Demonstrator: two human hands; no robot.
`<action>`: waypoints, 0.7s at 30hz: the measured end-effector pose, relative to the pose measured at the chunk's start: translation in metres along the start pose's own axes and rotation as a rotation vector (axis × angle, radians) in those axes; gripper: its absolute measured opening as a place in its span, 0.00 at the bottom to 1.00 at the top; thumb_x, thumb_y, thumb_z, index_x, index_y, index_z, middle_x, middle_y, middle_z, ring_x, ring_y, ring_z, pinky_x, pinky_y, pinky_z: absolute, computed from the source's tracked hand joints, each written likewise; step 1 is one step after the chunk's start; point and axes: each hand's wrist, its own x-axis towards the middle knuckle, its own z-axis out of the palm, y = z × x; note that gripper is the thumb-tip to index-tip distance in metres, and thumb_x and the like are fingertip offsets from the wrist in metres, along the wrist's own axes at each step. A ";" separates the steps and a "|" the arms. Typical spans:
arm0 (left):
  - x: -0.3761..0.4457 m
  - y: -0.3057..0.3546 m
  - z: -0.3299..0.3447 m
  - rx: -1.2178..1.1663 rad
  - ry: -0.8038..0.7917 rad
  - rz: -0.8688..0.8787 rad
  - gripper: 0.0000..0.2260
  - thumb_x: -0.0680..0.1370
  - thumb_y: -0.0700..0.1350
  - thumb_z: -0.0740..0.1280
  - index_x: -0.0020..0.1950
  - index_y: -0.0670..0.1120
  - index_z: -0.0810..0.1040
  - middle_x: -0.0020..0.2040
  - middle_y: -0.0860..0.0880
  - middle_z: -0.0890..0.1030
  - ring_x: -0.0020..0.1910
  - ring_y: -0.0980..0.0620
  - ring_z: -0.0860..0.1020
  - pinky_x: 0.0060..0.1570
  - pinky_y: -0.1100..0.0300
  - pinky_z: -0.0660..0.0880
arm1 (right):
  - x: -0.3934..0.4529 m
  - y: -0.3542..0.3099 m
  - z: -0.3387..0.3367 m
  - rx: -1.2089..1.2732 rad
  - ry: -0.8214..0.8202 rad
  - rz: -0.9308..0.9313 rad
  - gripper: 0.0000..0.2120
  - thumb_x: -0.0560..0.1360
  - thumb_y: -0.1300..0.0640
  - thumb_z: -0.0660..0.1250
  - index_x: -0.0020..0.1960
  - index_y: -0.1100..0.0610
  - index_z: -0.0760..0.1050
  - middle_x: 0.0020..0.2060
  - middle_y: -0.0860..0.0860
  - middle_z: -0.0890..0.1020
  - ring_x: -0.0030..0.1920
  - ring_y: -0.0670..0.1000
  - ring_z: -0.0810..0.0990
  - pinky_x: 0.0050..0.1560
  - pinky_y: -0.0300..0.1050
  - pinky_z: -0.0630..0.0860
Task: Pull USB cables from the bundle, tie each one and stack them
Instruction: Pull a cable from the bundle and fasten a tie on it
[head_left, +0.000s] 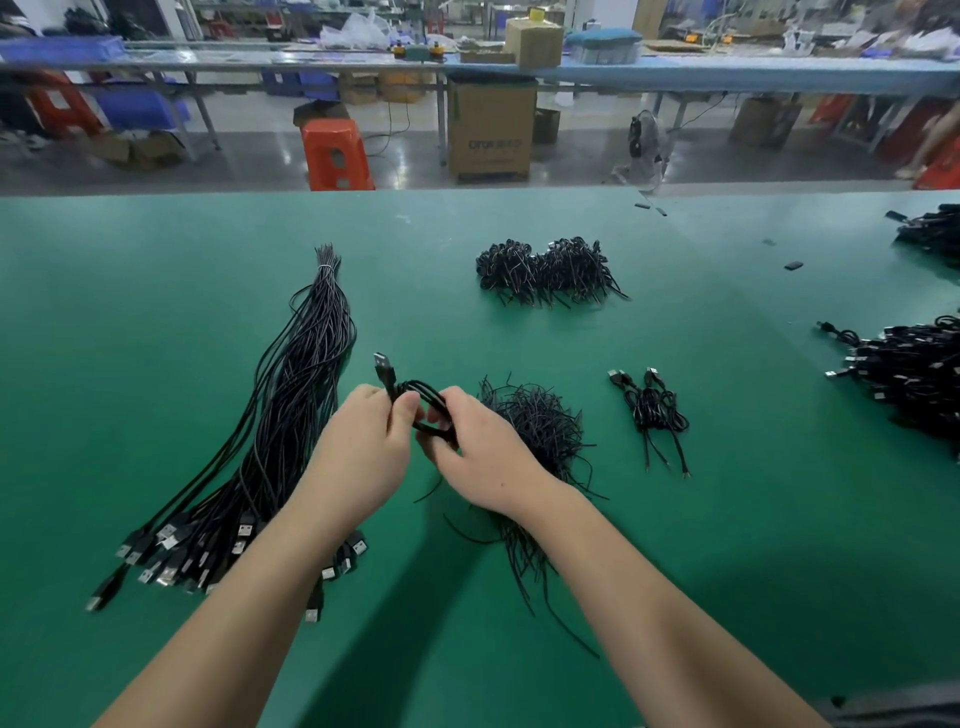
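Tying step in hand: above the green table (156, 312), near centre, the left hand (363, 447) pinches a coiled cable (423, 402) just below its plug, which sticks up, while the right hand (480, 452) has its fingers curled round the coil's loops. The untied bundle (291, 415) lies to the left, plugs nearest, a heap of thin black ties (540, 431) sits under the right hand, and two finished cables (652, 408) lie to the right. Next move, as I judge it, calls for a tie wrapped and twisted round the coil (whether one is already on it cannot be told), then stacking with those two.
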 end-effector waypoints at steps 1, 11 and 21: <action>0.000 -0.003 0.001 0.047 -0.017 0.019 0.19 0.85 0.51 0.54 0.37 0.46 0.71 0.36 0.48 0.72 0.34 0.49 0.73 0.32 0.53 0.62 | 0.000 -0.001 0.001 -0.077 -0.034 -0.009 0.07 0.82 0.51 0.59 0.47 0.51 0.64 0.40 0.47 0.72 0.38 0.48 0.72 0.36 0.48 0.66; 0.016 -0.024 -0.007 -0.052 -0.082 0.161 0.07 0.76 0.57 0.70 0.42 0.56 0.78 0.33 0.58 0.79 0.35 0.63 0.77 0.33 0.70 0.68 | -0.007 -0.005 0.005 -0.224 -0.174 0.042 0.16 0.85 0.51 0.51 0.66 0.58 0.69 0.57 0.59 0.79 0.53 0.62 0.79 0.55 0.58 0.75; 0.020 -0.025 -0.001 0.101 0.002 0.168 0.08 0.79 0.50 0.68 0.41 0.51 0.79 0.31 0.56 0.77 0.32 0.61 0.75 0.31 0.71 0.65 | -0.003 -0.009 0.012 -0.012 -0.211 0.107 0.12 0.84 0.54 0.58 0.66 0.57 0.70 0.56 0.55 0.78 0.49 0.57 0.80 0.51 0.51 0.75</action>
